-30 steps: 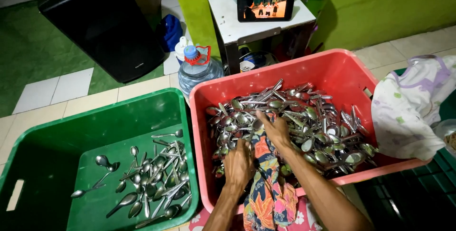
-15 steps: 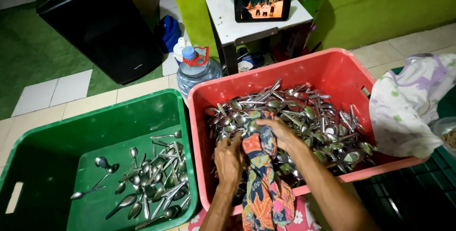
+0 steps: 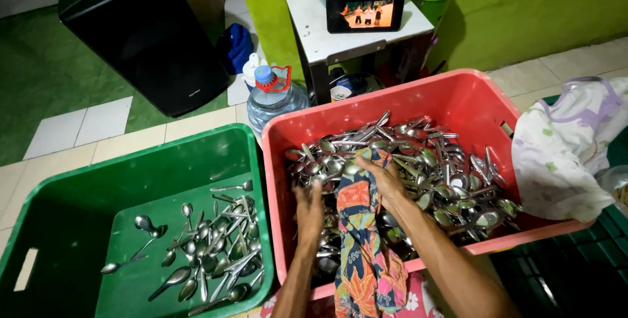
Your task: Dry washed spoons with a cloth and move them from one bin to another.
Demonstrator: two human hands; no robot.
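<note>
A tiled floor (image 3: 111, 122) runs along a bright green wall (image 3: 523, 10), and on it two plastic crates stand side by side, their long walls almost touching. The red crate (image 3: 458, 99) holds a deep heap of steel spoons (image 3: 445, 174) spread from its far wall to its near rim; the green crate (image 3: 131, 174) has a far smaller scatter of spoons (image 3: 209, 246) towards its near right corner.

Both hands are inside the red crate, near its left wall. The left hand (image 3: 309, 210) hovers flat over the heap, fingers together and extended — not gripping anything. The right hand (image 3: 386, 180) is closed on the top of a patterned cloth (image 3: 363, 252) in orange and dark blue, which hangs over the crate's near rim.

Behind the crates stand a large water bottle (image 3: 275, 99), a black bin (image 3: 147, 33) and a small white stand (image 3: 353, 30) with a phone (image 3: 365, 12) propped on it. A pale floral cloth (image 3: 566, 151) lies against the red crate's right wall.
</note>
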